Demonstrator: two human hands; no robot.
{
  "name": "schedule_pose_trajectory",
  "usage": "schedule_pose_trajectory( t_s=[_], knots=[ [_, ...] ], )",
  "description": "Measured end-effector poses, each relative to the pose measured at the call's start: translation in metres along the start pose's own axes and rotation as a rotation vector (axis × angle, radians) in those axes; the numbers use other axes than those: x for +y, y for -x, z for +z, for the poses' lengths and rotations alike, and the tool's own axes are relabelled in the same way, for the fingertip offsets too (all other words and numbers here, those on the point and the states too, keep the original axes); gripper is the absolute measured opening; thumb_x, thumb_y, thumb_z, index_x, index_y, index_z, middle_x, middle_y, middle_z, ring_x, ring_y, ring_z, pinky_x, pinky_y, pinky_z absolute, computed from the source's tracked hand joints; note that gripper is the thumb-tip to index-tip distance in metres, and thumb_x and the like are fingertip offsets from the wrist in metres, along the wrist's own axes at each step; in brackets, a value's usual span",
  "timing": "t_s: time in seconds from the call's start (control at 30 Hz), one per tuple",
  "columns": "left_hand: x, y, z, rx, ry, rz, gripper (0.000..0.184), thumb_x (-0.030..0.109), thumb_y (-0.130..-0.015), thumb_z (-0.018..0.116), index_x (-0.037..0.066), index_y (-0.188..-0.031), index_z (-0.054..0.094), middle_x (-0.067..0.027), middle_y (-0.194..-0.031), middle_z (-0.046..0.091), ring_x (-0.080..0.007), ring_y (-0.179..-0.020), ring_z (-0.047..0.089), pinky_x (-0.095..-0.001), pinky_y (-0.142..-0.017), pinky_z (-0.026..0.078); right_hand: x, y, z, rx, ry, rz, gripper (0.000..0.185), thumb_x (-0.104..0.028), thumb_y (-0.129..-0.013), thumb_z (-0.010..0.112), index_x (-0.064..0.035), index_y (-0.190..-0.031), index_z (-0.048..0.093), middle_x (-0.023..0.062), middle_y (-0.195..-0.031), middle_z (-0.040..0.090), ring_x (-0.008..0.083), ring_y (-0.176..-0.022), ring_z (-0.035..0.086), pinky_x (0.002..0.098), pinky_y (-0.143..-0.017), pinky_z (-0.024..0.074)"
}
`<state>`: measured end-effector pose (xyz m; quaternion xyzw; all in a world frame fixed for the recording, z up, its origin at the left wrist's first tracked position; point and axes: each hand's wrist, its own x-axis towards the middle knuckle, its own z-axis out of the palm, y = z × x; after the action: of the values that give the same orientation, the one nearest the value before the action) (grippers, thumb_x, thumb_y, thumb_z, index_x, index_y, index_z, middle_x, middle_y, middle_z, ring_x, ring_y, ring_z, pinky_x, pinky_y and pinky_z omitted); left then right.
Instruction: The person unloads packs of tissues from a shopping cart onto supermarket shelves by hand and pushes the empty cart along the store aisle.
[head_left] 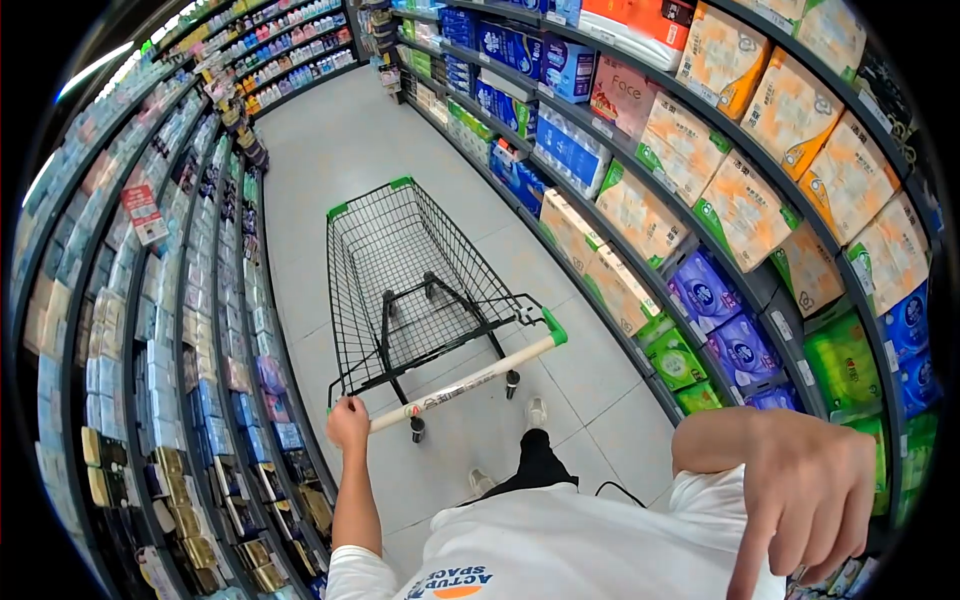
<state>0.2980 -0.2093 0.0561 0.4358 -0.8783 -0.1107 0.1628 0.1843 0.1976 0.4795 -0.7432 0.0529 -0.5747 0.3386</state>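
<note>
A black wire shopping cart [345, 285] with green corner pieces stands in front of me; no goods show in its basket. My left hand [348, 424] is closed around the left end of its cream handle bar [480, 383]. Close to the camera, at the lower right, my right hand [805, 490] is raised, away from the handle. Its fingers point downward, the index finger stretched out and the others loosely bent, with nothing visible in them. Behind that hand, green tissue packs [843, 365] and purple packs [745, 350] sit on the right shelves.
Shelves with many small packs [160, 360] line the left side, with a red and white sign [145, 214] sticking out. Large orange and cream tissue packs [745, 210] fill the right shelves. Grey floor tiles [310, 130] run ahead to shelves of bottles [290, 55].
</note>
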Motion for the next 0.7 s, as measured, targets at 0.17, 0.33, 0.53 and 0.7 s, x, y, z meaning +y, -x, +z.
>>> schedule_pose_trajectory(
  t_s=[0.17, 0.33, 0.53, 0.7],
  knots=[
    [0.030, -0.015, 0.021, 0.025, -0.036, -0.051, 0.025, 0.031, -0.082, 0.059, 0.010, -0.078, 0.071, -0.0145, -0.071, 0.067, -0.0348, -0.068, 0.065, -0.0453, -0.062, 0.051, -0.043, 0.033, -0.024, 0.178, -0.084, -0.028, 0.012, 0.013, -0.064, 0.055, 0.0211, -0.071, 0.061, 0.0237, -0.054, 0.048, 0.0299, -0.049, 0.050, 0.0656, -0.075, 0.0497],
    [0.073, -0.029, 0.026, 0.009, -0.041, -0.073, 0.024, 0.030, -0.081, 0.061, 0.009, -0.080, 0.072, -0.0143, -0.074, 0.068, -0.0340, -0.070, 0.065, -0.0447, -0.062, 0.051, -0.070, 0.053, -0.066, 0.180, 0.174, -0.057, 0.024, -0.003, -0.079, 0.058, -0.0025, -0.056, 0.059, -0.0006, -0.047, 0.045, 0.0101, -0.042, 0.043, 0.0546, -0.080, 0.0543],
    [0.116, -0.042, 0.034, -0.035, -0.028, -0.037, 0.025, 0.030, -0.080, 0.061, 0.007, -0.079, 0.071, -0.0142, -0.074, 0.068, -0.0333, -0.071, 0.066, -0.0427, -0.063, 0.050, -0.110, 0.094, -0.087, 0.214, 0.093, -0.074, 0.019, 0.005, -0.074, 0.060, -0.0020, -0.056, 0.060, 0.0003, -0.046, 0.045, 0.0109, -0.042, 0.044, 0.0543, -0.082, 0.0539],
    [0.134, -0.051, 0.051, -0.025, -0.048, -0.045, 0.028, 0.032, -0.082, 0.059, 0.007, -0.082, 0.071, -0.0130, -0.075, 0.068, -0.0322, -0.072, 0.066, -0.0428, -0.065, 0.051, -0.134, 0.127, -0.108, 0.266, 0.096, -0.067, 0.005, 0.011, -0.068, 0.058, 0.0096, -0.064, 0.061, 0.0134, -0.051, 0.048, 0.0218, -0.047, 0.049, 0.0599, -0.077, 0.0520]
  ],
)
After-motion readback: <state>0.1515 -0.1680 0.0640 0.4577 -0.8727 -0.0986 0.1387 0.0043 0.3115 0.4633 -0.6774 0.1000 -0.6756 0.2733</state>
